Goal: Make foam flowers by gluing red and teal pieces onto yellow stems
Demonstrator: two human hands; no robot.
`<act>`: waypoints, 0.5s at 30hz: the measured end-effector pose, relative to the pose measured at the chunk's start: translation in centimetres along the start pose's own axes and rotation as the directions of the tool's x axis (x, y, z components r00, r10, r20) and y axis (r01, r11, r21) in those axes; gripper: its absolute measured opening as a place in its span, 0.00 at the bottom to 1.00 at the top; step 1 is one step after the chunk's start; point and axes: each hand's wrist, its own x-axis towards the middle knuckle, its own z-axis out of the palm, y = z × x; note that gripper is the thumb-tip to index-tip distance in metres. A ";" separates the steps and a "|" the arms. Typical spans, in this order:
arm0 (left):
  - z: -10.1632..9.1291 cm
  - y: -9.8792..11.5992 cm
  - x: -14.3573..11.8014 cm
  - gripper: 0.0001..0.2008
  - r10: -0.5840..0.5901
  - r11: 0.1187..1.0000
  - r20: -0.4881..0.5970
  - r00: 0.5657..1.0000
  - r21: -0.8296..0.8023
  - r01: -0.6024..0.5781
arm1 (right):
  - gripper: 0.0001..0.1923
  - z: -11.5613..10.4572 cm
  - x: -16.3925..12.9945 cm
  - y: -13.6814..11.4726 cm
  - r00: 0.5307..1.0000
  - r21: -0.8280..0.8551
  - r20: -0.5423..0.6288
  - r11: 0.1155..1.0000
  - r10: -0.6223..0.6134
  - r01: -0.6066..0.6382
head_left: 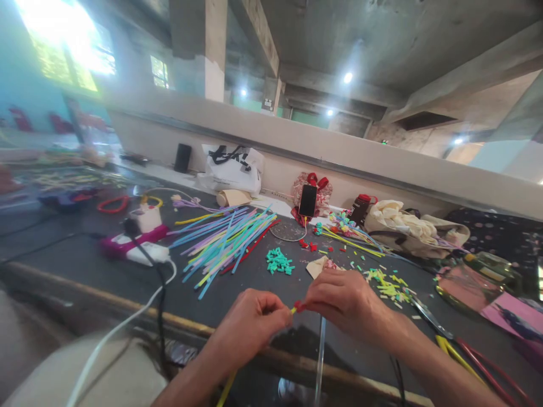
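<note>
"Holding anything, the left hand [254, 319]?"

"Yes, its thumb and forefinger are pinched together on a thin yellow stem [293, 310], and the other fingers are curled in."

"And the right hand [343, 294]?"

"Its fingertips are closed on a small red piece [299, 306] at the tip of that stem. The back of the hand faces up."

"Where is that on the surface [250, 278]?"

"Just above it, close to the middle of the near edge. A clear strip [321, 362] hangs past that edge below the right hand."

"What lies beyond the hands?"

"A pile of teal bits [280, 262], with a bunch of coloured stems [231, 237] to its left. Toward the right edge are yellow bits [388, 285], and nearer the near right corner, scissors [430, 316]."

"Anything along the far edge?"

"A phone [307, 200] propped upright with a cable plugged in at its base, and a white bag [232, 169] to its left. A dark bottle [360, 209] with a red cap stands to its right."

"And on the left?"

"A pink and white power strip [146, 243], near the near edge."
</note>
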 end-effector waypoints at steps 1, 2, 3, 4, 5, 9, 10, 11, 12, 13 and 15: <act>0.1 -0.1 0.0 0.12 0.004 1.000 -0.003 1.000 0.003 -0.004 | 0.07 0.1 0.0 0.0 1.000 -0.015 0.002 1.000 -0.004 0.004; 0.1 -0.2 0.1 0.12 0.007 1.000 -0.006 1.000 0.008 -0.007 | 0.07 0.1 0.0 0.0 1.000 -0.032 0.004 0.999 -0.006 0.006; 0.2 -0.3 0.1 0.12 0.010 1.000 -0.008 1.000 0.014 -0.010 | 0.07 0.1 0.1 0.0 1.000 -0.049 0.007 0.999 -0.007 0.008; 0.2 -0.4 0.2 0.12 0.012 1.000 -0.008 1.000 0.019 -0.012 | 0.08 0.2 0.1 -0.1 1.000 -0.065 0.013 0.998 -0.009 0.009; 0.2 -0.5 0.2 0.12 0.015 1.000 -0.008 1.000 0.024 -0.014 | 0.08 0.2 0.1 -0.1 1.000 -0.080 0.020 0.997 -0.012 0.013; 0.3 -0.9 0.4 0.12 0.031 0.999 -0.010 0.999 0.038 -0.030 | 0.07 0.2 0.1 -0.2 0.998 -0.142 0.047 0.989 -0.039 0.045; 0.3 -0.9 0.4 0.12 0.032 0.999 -0.008 0.999 0.035 -0.032 | 0.07 0.3 0.1 -0.2 0.998 -0.158 0.049 0.986 -0.045 0.052; 0.3 -0.9 0.4 0.12 0.035 0.999 -0.009 0.999 0.030 -0.035 | 0.07 0.3 0.1 -0.2 0.997 -0.175 0.052 0.983 -0.051 0.060; 0.3 -0.9 0.4 0.12 0.038 0.999 -0.010 0.999 0.024 -0.038 | 0.07 0.3 0.1 -0.2 0.997 -0.191 0.054 0.979 -0.060 0.070; 0.3 -0.9 0.4 0.12 0.039 0.999 -0.012 0.999 0.018 -0.039 | 0.07 0.3 0.1 -0.2 0.996 -0.202 0.059 0.976 -0.073 0.083; 0.4 -0.9 0.4 0.12 0.036 0.999 -0.019 0.999 0.013 -0.036 | 0.08 0.3 0.2 -0.1 0.993 -0.220 0.069 0.969 -0.095 0.108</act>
